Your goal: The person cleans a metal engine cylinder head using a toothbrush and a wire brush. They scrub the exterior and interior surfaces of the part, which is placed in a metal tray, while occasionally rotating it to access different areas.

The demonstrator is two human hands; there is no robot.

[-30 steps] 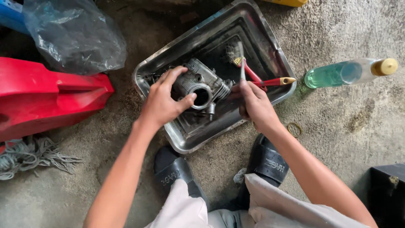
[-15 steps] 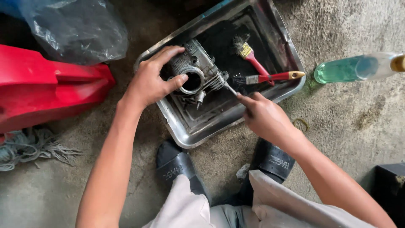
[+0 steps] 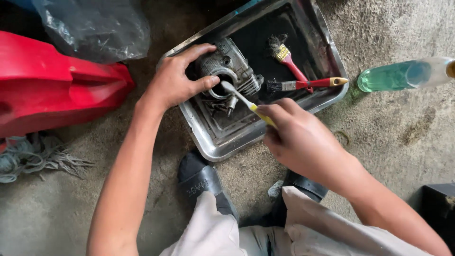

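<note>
Rough concrete floor (image 3: 393,137) with workshop clutter

A dented metal tray (image 3: 208,142) sits at upper centre of the frame; a red plastic panel (image 3: 52,90) lies at the left with a dark plastic bag (image 3: 95,28) above it, frayed rope (image 3: 42,159) at lower left, a bottle of green liquid (image 3: 403,76) lying on its side at the right edge, and a black box (image 3: 438,208) at lower right.

Grey engine cylinder (image 3: 227,71), red-handled brushes (image 3: 303,84), green bottle (image 3: 403,75), red panel (image 3: 57,90)
</note>
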